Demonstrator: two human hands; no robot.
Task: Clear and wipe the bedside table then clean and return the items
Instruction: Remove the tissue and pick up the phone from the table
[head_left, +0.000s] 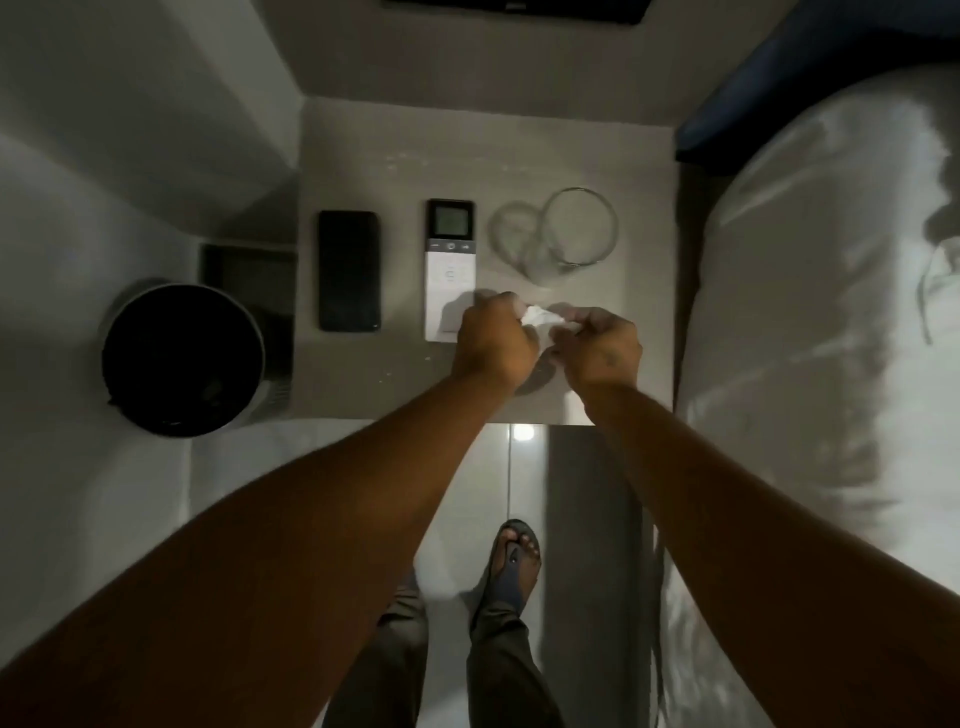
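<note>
Both hands pinch one small white crumpled tissue (540, 316) above the front of the pale grey square bedside table (395, 156).

On the floor left of the table stands a round bin with a black liner (183, 358); what lies in it is too dark to tell. On the tabletop, a black slab phone (348, 270) lies flat near the left edge, then a white remote with a small screen (450, 249), its lower end under the left hand (493, 345). That hand is closed on the tissue's left end, the right hand (597, 353) on its right end. Behind them a clear glass tumbler (579, 226) stands, seemingly empty. The back strip of the table lies bare; a white pillow (810, 312) crowds the right edge.
</note>
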